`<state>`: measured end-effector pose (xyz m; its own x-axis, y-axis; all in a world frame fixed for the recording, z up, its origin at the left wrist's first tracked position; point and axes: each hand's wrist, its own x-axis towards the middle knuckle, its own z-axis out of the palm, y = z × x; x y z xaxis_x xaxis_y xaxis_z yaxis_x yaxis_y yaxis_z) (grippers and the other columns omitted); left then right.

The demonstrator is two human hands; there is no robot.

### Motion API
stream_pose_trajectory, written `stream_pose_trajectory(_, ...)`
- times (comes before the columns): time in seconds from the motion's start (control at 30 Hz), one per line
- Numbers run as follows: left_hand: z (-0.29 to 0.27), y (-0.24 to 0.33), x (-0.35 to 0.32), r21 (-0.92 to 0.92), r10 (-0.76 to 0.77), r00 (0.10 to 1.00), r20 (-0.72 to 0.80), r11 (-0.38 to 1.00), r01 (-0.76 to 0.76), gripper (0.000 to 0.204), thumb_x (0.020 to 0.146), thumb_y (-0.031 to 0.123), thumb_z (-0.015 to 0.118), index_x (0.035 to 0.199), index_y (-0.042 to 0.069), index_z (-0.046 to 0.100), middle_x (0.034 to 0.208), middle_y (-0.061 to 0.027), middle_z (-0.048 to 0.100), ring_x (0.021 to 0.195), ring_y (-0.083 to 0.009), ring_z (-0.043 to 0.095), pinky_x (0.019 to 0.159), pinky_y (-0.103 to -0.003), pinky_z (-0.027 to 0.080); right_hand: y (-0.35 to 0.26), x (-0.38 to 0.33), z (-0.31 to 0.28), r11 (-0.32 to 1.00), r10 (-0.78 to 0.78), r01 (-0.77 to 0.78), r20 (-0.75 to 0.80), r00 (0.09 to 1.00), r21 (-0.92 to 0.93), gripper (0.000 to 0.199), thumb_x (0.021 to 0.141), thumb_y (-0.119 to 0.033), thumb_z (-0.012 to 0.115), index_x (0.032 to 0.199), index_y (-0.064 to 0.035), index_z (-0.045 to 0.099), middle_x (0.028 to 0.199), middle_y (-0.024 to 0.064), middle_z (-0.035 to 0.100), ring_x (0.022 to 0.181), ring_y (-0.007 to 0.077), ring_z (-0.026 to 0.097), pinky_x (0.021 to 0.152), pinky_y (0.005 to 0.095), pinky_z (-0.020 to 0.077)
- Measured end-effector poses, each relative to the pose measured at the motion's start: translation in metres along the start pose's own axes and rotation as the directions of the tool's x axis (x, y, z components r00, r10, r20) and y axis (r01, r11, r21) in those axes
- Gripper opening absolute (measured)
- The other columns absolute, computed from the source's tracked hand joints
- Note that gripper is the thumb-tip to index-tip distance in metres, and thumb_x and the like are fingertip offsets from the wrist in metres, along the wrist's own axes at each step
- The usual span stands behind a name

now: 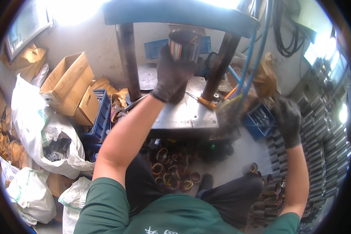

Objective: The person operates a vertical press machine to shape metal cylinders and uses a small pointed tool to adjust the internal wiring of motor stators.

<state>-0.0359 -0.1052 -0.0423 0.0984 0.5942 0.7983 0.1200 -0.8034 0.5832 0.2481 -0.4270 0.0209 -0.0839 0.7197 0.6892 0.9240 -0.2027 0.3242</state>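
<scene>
My left hand (172,76), in a dark glove, is raised in front of the press. Its fingers are closed round the lower side of a hollow, shiny metal cylinder (188,47) with an open top. Under it lies the press's steel bed plate (175,117). On the plate, by the right column, rests a tool with an orange-brown handle (206,103). Off to the right, my gloved right hand (288,119) hangs beside a blue bin (257,130) with small parts in it. Motion blur smears that hand's fingers, and I cannot make out anything in them.
Dark press columns (128,62) stand under a blue crossbeam (179,15). Many metal cylinders (319,128) are stacked at right. Copper-wound rings (171,171) lie on the floor near my feet. White sacks (39,124), a cardboard box (68,84) and blue crates (101,121) fill the left.
</scene>
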Motion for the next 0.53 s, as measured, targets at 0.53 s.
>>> stream_pose_trajectory(0.53,-0.030,-0.032,-0.156,-0.689,-0.779,0.409,0.476,-0.041,0.723,0.069,0.087,0.020,0.085,0.139,0.008,0.042,0.124,-0.0158,0.059,0.111,-0.0314,0.066,0.086,-0.053,0.064,-0.260,0.012,0.089,0.679,-0.015,-0.258,0.365,0.931,0.687,0.078,0.085,-0.032,0.084,0.146,0.0006,0.047,0.127,0.0262,0.063,0.116,0.0385,0.064,0.102,0.0424,0.0519)
